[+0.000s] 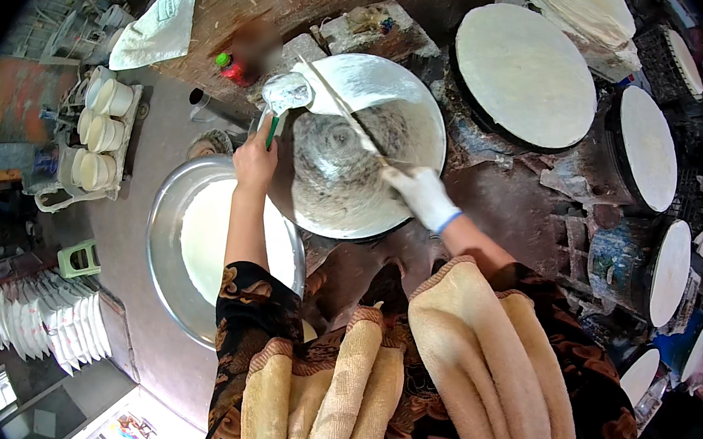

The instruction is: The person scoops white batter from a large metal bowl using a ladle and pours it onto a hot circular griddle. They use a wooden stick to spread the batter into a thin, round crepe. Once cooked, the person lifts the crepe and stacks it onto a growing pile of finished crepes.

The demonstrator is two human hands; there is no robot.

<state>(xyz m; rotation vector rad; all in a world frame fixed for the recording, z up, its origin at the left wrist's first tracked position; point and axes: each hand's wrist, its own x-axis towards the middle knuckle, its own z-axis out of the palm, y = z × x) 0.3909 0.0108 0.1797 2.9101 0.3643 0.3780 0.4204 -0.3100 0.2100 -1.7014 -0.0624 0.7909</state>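
Observation:
My bare left hand [255,159] is closed round the green handle of a ladle [288,91]. The ladle's pale, wet-looking bowl is over the upper left rim of a large round griddle [346,192]. In a white glove, my right hand [419,193] grips the lower end of a long thin wooden stick [343,109], which slants up and left across the griddle. White batter [386,83] covers the griddle's far part, while the middle is grey and streaked. To the left, below my left hand, stands a wide metal basin [161,257] of white batter [235,240].
Round white sheets [525,76] lie on dark round stands at the right. A stack of sheets [583,11] is at the far right. A bottle with a green cap [231,70] stands beyond the ladle. White buckets [105,135] and a green stool [80,259] are at the left.

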